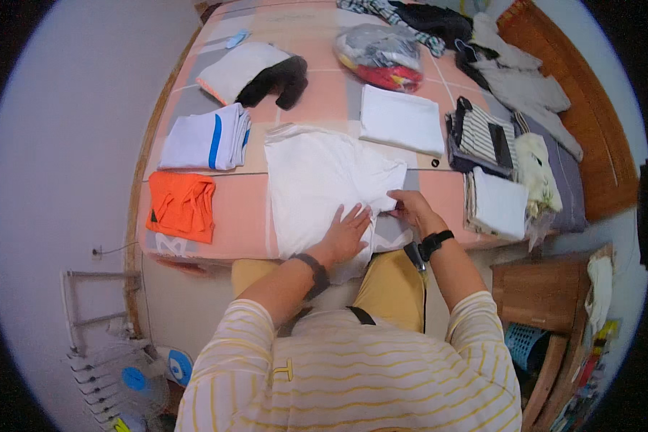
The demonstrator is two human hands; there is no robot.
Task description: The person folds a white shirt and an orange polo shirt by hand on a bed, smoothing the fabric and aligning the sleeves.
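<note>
A white T-shirt (318, 183) lies spread on the near part of a bed (240, 200), its lower end hanging over the bed's edge. My left hand (348, 235) rests flat on the cloth with its fingers apart. At the sleeve on the right, my right hand (407, 208) has the sleeve's edge between thumb and fingers. Left of the shirt are a folded orange garment (182, 208) and a folded white garment with a blue stripe (202, 137). A folded white cloth (401, 120) lies beyond it on the right.
At the right are striped folded clothes (486, 137) and a stack with white cloth on top (499, 205). Farther back lie a plastic bag of clothes (380, 54), a white and black bundle (248, 70) and loose grey clothing (524, 89). A wooden cabinet (540, 294) stands at the lower right.
</note>
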